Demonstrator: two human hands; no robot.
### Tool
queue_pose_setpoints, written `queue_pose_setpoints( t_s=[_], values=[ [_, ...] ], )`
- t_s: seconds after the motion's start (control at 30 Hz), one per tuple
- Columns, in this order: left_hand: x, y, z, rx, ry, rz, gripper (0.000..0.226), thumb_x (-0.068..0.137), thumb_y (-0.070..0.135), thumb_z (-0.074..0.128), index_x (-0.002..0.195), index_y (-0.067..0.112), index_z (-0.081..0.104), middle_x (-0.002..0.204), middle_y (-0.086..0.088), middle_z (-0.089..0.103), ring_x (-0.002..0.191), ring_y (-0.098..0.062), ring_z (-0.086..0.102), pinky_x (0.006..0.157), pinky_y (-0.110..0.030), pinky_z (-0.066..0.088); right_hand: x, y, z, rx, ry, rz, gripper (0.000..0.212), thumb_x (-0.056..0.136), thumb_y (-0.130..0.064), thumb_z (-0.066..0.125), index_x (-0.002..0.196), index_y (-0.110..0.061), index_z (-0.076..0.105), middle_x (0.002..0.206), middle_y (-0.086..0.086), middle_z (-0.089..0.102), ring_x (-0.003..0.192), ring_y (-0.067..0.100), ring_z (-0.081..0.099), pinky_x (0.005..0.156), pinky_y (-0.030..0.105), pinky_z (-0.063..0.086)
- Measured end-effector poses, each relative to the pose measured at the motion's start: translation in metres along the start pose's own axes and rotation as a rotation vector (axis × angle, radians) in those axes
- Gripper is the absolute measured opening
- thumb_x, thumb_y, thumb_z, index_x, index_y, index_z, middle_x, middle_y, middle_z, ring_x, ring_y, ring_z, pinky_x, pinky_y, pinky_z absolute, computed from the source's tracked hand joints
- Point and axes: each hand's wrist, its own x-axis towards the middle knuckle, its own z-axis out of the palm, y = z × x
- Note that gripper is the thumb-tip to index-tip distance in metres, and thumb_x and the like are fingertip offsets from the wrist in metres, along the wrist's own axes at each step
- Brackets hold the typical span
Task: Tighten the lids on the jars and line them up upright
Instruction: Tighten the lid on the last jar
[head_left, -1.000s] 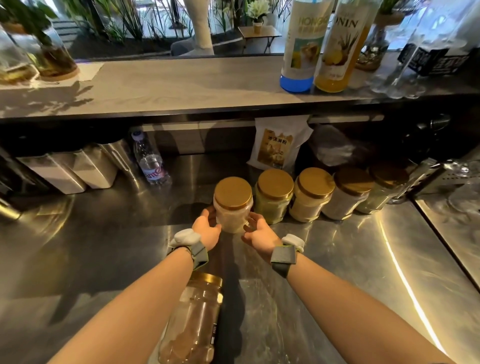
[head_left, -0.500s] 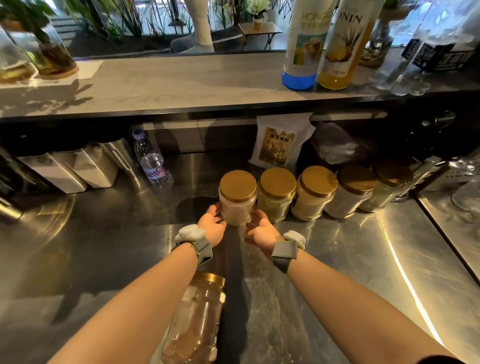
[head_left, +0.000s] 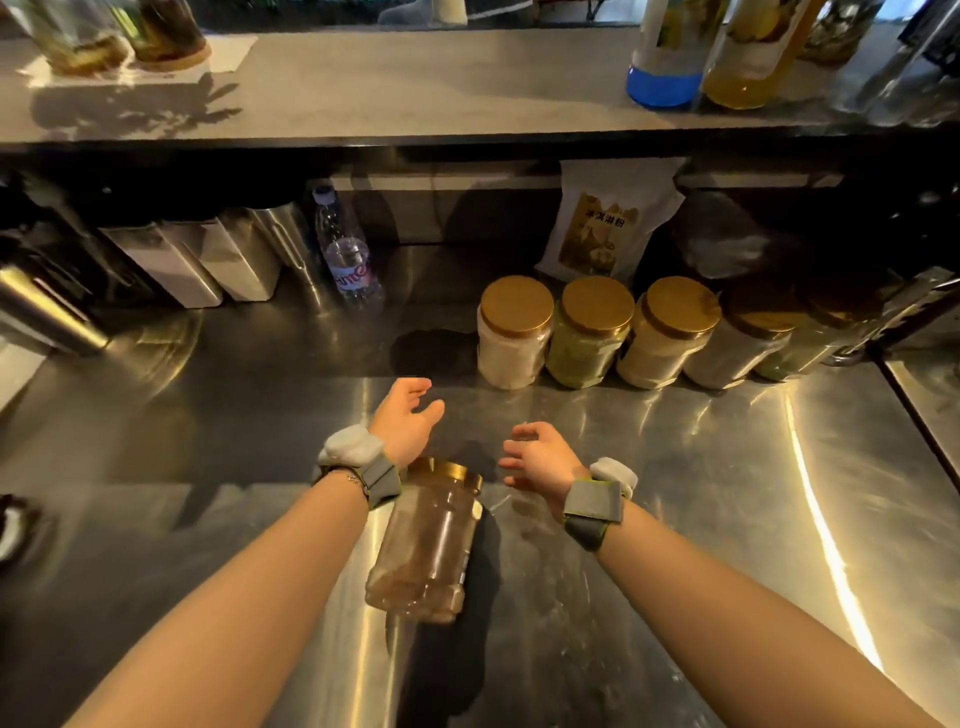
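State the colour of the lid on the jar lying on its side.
Gold. The lid shows best in the head view.

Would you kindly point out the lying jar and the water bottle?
lying jar (head_left: 426, 551): head view, middle of its clear wall.
water bottle (head_left: 350, 273): head view, on its label.

Five gold-lidded jars (head_left: 670, 338) stand upright in a row at two o'clock. A sixth jar (head_left: 423, 551) lies sideways at six, lid (head_left: 444, 470) toward twelve.
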Motion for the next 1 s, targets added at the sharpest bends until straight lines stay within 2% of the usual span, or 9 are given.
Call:
queue_pose_setpoints(
  t_s=[0.17,0.27,0.4,0.5,0.67,0.77,0.87,0.93,1.0],
  values=[
    [-0.021,-0.038,-0.026,0.005,0.117,-0.11,0.037,0.096,0.018,0.055,0.128,0.001,0.05,0.126,-0.016,0.057,0.11,-0.022,0.055,0.088,-0.026,0.041,-0.021,0.029,0.016,-0.134,-0.054,0.06,0.024,0.093,-0.014,0.054,0.116,-0.012,0.05,0.086,0.009,0.055,0.072,0.019,0.053,0.063,0.034,0.047],
    [-0.036,-0.072,-0.032,0.055,0.078,-0.153,0.014,0.095,0.023,0.054,0.097,0.01,0.059,0.09,-0.018,0.056,0.088,-0.028,0.055,0.077,-0.035,0.046,-0.032,0.044,0.025,-0.285,-0.093,0.08,0.016,0.093,-0.024,0.052,0.102,-0.014,0.059,0.096,0.013,0.056,0.083,0.026,0.055,0.076,0.041,0.05],
    [-0.056,-0.1,-0.025,-0.006,0.02,-0.231,0.033,0.098,0.029,0.046,0.067,0.018,0.047,0.078,-0.012,0.045,0.078,-0.021,0.041,0.07,-0.036,0.03,-0.046,0.058,0.032,-0.19,-0.087,0.21,0.041,0.097,-0.042,0.043,0.115,-0.008,0.057,0.117,0.016,0.062,0.103,0.031,0.062,0.081,0.04,0.051],
    [-0.067,-0.109,-0.019,0.029,0.013,-0.309,0.042,0.097,0.049,0.04,0.073,0.017,0.052,0.071,-0.005,0.055,0.074,-0.024,0.05,0.074,-0.036,0.038,-0.05,0.062,0.037,-0.14,-0.098,0.243,0.051,0.098,-0.048,0.038,0.124,-0.006,0.054,0.126,0.017,0.059,0.113,0.033,0.058,0.089,0.041,0.05],
    [-0.076,-0.105,-0.007,0.053,-0.026,-0.334,0.068,0.095,0.061,0.029,0.112,0.003,0.059,0.11,-0.02,0.064,0.105,-0.035,0.06,0.099,-0.044,0.044,-0.059,0.066,0.041,-0.059,-0.105,0.212,0.05,0.1,-0.043,0.038,0.132,-0.006,0.051,0.131,0.017,0.057,0.12,0.033,0.055,0.102,0.049,0.046],
    [-0.083,-0.093,-0.003,-0.02,-0.016,-0.284,0.062,0.085,0.07,0.042,0.11,0.014,0.055,0.109,-0.008,0.064,0.101,-0.026,0.06,0.096,-0.042,0.046,-0.065,0.066,0.036,0.003,-0.104,0.14,0.038,0.102,-0.034,0.039,0.119,-0.006,0.057,0.119,0.016,0.062,0.11,0.031,0.06,0.099,0.046,0.049],
    [-0.093,-0.078,0.002,-0.159,-0.065,-0.174,0.08,0.055,0.085,0.06,0.105,0.023,0.053,0.104,0.0,0.066,0.093,-0.013,0.065,0.075,-0.027,0.052,-0.071,0.058,0.022,0.07,-0.119,0.012,0.021,0.102,-0.026,0.041,0.104,-0.012,0.056,0.102,0.011,0.061,0.089,0.024,0.059,0.079,0.037,0.051],
    [-0.097,-0.071,0.007,-0.095,-0.104,-0.063,0.089,0.042,0.083,0.071,0.11,0.029,0.049,0.107,0.009,0.065,0.089,-0.002,0.065,0.064,-0.014,0.05,-0.071,0.053,0.008,0.042,-0.128,-0.087,0.022,0.102,-0.023,0.042,0.112,-0.008,0.053,0.109,0.014,0.06,0.093,0.024,0.057,0.083,0.038,0.047],
    [-0.097,-0.06,0.015,0.024,-0.141,0.058,0.091,0.04,0.073,0.082,0.115,0.037,0.044,0.11,0.018,0.062,0.095,-0.001,0.063,0.065,-0.012,0.052,-0.074,0.046,-0.01,-0.008,-0.152,-0.186,0.028,0.102,-0.022,0.043,0.123,-0.006,0.051,0.12,0.014,0.061,0.104,0.025,0.059,0.093,0.04,0.046]
  ],
)
